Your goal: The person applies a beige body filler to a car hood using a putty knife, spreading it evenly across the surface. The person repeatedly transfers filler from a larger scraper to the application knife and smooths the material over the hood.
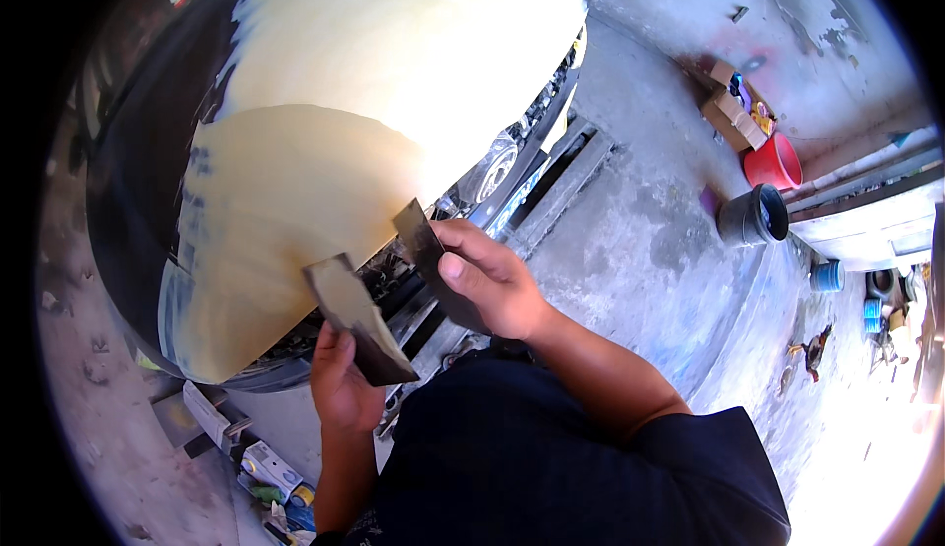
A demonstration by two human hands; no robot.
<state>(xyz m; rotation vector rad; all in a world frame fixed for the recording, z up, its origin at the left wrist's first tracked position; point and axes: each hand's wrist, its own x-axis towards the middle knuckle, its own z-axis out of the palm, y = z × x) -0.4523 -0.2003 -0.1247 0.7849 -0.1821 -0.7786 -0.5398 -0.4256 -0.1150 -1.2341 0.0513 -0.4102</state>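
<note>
My left hand [346,379] is closed on a flat rectangular filler spreader [356,315] with a layer of pale yellowish paste across its face. In my right hand [497,285] is a second, darker thin spreader [433,260], pinched between thumb and fingers. The two blades are apart, tilted toward each other in front of my body. Just beyond them lies a car hood [295,167], coated in cream-yellow filler with streaky edges over a dark surface. Neither blade plainly touches the hood; its near edge passes behind them.
A headlight [495,170] and exposed front parts line the hood's right edge. On the concrete floor to the right stand a cardboard box [736,118], a red bucket [773,162] and a black bucket [753,217]. A chicken [815,351] is farther right. Boxes [271,469] lie at lower left.
</note>
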